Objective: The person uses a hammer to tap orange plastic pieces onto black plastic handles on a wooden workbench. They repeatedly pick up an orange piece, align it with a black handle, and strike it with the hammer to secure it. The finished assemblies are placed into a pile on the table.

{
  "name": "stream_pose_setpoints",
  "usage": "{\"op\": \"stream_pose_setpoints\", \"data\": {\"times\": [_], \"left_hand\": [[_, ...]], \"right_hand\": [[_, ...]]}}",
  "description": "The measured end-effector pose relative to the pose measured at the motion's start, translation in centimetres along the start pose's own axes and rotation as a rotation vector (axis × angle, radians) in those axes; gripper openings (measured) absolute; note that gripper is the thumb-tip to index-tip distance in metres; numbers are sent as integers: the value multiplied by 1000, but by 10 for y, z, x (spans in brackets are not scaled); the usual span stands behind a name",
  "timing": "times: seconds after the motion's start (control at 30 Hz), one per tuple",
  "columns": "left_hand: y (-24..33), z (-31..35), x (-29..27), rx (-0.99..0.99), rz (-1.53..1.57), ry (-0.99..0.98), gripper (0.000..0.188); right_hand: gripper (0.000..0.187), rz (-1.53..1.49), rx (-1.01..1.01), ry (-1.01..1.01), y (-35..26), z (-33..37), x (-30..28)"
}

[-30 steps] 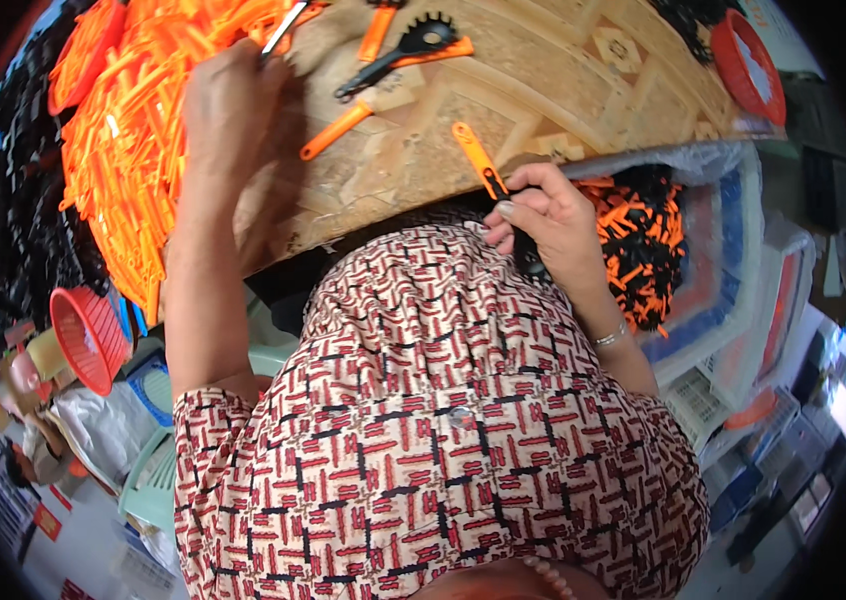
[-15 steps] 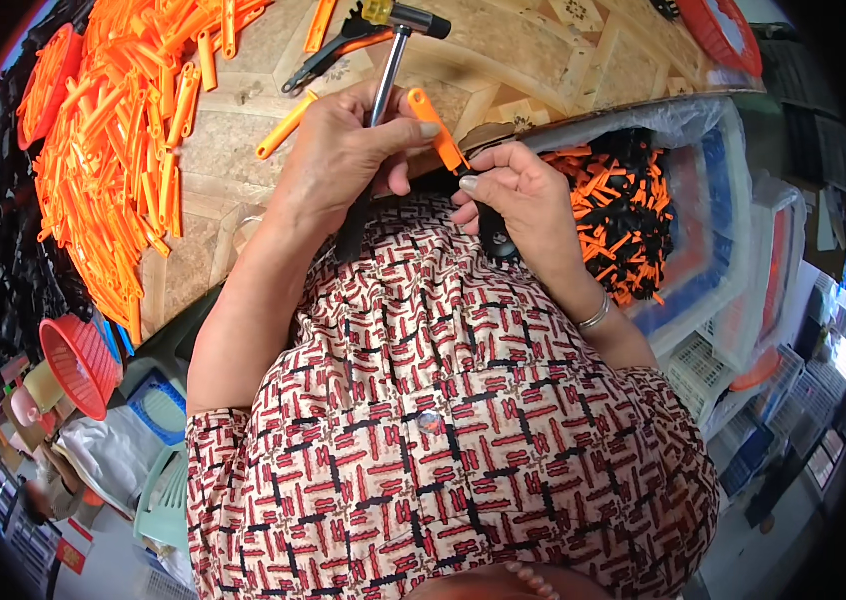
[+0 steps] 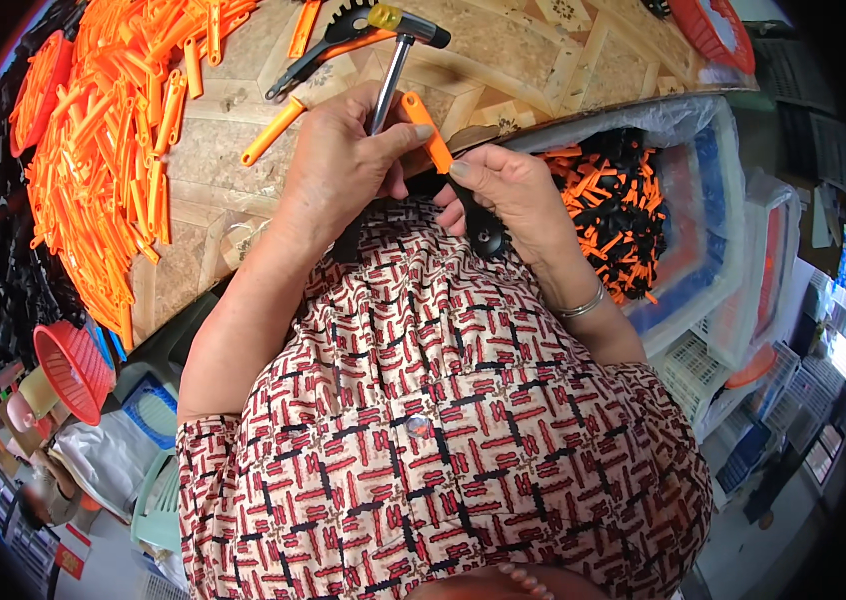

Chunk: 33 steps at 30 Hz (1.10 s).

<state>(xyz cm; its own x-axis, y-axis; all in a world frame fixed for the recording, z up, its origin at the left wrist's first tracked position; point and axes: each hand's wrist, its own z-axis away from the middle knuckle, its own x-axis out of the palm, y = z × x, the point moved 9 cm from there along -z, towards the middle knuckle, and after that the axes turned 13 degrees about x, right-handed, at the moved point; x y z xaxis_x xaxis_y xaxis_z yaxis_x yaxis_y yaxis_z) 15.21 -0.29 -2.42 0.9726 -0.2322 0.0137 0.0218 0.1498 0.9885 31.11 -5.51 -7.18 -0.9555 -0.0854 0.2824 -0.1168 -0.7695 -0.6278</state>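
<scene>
My left hand (image 3: 339,165) is closed round the shaft of a two-faced hammer (image 3: 395,75) with a yellow and a black face. Its thumb and fingers also pinch an orange plastic handle (image 3: 427,132), tilted with its holed end up. At that handle's lower end my right hand (image 3: 513,190) pinches the stem of a black toothed utensil (image 3: 486,238), which looks like a pasta server. Stem and handle meet at my right fingertips; how deep the stem sits is hidden. The toothed head hangs below my right hand, over my lap.
A heap of orange handles (image 3: 93,170) covers the table's left side. One loose handle (image 3: 273,131) lies beside my left hand. A black utensil (image 3: 328,45) lies farther back. To my right, a lined bin (image 3: 698,225) holds black and orange pieces. Red baskets (image 3: 78,372) stand around.
The black utensil's toothed head has turned more into view. My right fingertips have moved up onto the orange handle's lower end, covering the joint. My left hand keeps its hold on hammer and handle.
</scene>
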Motion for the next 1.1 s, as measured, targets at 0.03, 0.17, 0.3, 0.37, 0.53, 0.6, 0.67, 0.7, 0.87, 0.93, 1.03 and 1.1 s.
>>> {"op": "stream_pose_setpoints", "data": {"times": [0.03,0.17,0.3,0.37,0.53,0.6,0.67,0.7,0.87,0.93,1.03,1.1], "left_hand": [[1,1,0,9,-11,8,14],[4,3,-3,65,-162,10,18],[9,-1,-8,91,-350,-41,25],[13,-1,-16,154,-396,-3,29],[31,14,-44,191,-58,100,41],[33,36,-44,115,89,104,41],[24,49,-43,83,-281,-20,39],[19,55,-42,64,-465,-80,38],[50,65,-28,497,-871,-84,38],[69,68,-32,605,-832,19,39],[105,81,-28,848,-760,144,46],[97,82,-23,921,-846,95,47]], "right_hand": [[27,35,6,18,-2,0,2],[33,172,9,25,-3,-1,3],[34,281,-61,107,-5,-3,3],[35,324,-69,146,-10,-3,6],[28,286,-60,131,-12,1,9],[27,294,-44,111,-10,0,10],[25,293,-14,104,-10,1,9],[24,289,-9,102,-10,2,9],[22,265,4,99,-10,4,10],[21,281,1,110,-10,3,11],[21,271,14,103,-9,2,10],[21,257,17,90,-8,0,10]]}}
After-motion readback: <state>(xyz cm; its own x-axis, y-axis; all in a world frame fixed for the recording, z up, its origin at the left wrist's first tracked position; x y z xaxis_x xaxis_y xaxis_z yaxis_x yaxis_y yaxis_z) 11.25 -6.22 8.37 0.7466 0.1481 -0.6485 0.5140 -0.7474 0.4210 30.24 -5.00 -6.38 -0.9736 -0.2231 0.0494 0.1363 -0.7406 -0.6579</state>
